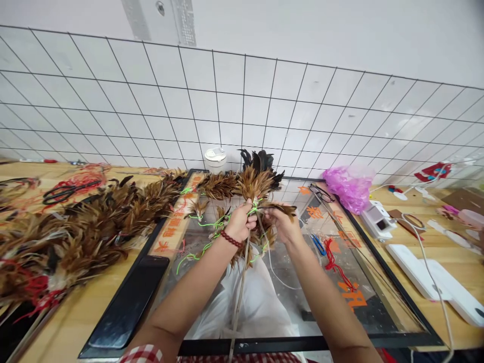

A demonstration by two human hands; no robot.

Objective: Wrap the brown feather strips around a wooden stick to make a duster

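My left hand (241,222), with a bead bracelet (231,239) on the wrist, is closed around a thin stick (239,297) just below a head of brown and black feathers (255,181). Bright green string (255,204) shows at the feathers' base. My right hand (282,223) is closed beside it, pinching a small feather tuft (283,208) whose dark tips point right. A pale cord (269,257) loops down between my hands. Loose feather tufts (198,207) with green strings lie left of my left hand on the glass-topped frame (302,343).
Left, a thick pile of feather bundles (113,227) lies by black scissors (71,190) and a dark phone (130,302). Right of my hands are blue-handled snips (318,244), red string (336,264), glasses (321,193) and a pink plastic bag (350,189). A wire grid (245,93) stands behind.
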